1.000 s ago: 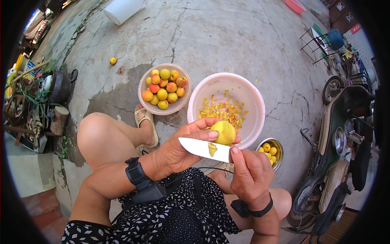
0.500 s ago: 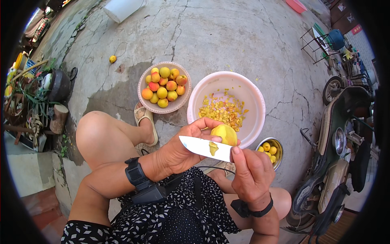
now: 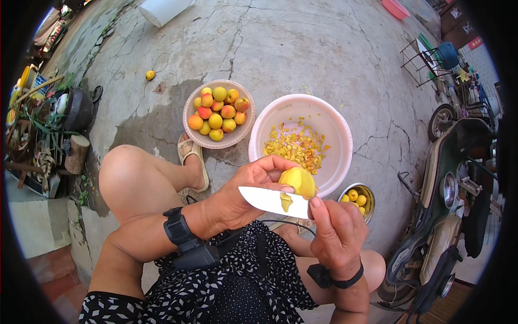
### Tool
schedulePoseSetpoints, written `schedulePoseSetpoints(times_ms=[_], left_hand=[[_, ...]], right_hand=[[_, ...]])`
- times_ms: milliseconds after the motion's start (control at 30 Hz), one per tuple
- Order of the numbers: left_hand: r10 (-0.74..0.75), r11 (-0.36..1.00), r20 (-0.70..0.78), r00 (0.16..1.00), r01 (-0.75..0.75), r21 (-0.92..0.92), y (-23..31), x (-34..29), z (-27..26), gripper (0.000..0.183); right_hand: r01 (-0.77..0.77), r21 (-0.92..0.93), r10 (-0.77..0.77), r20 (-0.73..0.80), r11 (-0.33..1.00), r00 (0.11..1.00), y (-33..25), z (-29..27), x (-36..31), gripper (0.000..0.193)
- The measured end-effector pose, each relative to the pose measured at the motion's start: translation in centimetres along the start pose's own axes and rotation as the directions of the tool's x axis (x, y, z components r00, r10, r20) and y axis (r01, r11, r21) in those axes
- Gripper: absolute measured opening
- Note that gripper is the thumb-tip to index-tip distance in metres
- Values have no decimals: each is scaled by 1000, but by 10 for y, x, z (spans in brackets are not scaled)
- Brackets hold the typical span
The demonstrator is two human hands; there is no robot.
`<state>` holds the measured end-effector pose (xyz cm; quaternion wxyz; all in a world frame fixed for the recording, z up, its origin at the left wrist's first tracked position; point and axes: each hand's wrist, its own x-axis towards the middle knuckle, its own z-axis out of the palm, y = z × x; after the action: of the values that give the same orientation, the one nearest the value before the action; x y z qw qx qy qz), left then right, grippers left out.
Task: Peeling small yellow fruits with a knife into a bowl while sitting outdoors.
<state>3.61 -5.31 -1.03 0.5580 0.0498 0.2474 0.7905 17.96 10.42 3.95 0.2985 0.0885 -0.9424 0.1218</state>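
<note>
Head view — left hand (image 3: 237, 197) grips a peeled yellow fruit (image 3: 297, 181); right hand (image 3: 337, 232) clasps a knife (image 3: 272, 201) against it, above a pink basin (image 3: 334, 127).

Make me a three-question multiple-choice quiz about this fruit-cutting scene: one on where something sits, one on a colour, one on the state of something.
1. Where is the small metal bowl?
A. right of the big pink bowl
B. on the scooter
C. beside the log

2. What colour is the knife blade?
A. black
B. white
C. red

3. What state is the fruit held by the left hand?
A. whole with leaves
B. peeled, yellow flesh showing
C. rotten brown

Answers: 1 A, it sits by that bowl's lower right rim. 2 B, the blade held by the right hand looks white. 3 B, bare yellow flesh shows.
</note>
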Motion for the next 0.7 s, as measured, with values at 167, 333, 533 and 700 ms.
schedulePoseSetpoints(times_ms=[167, 333, 533, 700], left_hand=[[-20, 999, -30, 999, 21, 47, 4, -1, 2, 50], [-61, 996, -11, 998, 62, 68, 14, -4, 18, 54], [-18, 997, -39, 999, 21, 73, 4, -1, 8, 55], [23, 990, -15, 1000, -20, 139, 2, 1, 8, 55]], right_hand=[[7, 16, -7, 18, 1000, 1000, 2, -3, -2, 52], [-122, -19, 121, -56, 992, 991, 17, -3, -2, 58], [-62, -16, 61, -57, 998, 997, 8, -4, 0, 53], [2, -9, -2, 6, 1000, 1000, 0, -3, 2, 50]])
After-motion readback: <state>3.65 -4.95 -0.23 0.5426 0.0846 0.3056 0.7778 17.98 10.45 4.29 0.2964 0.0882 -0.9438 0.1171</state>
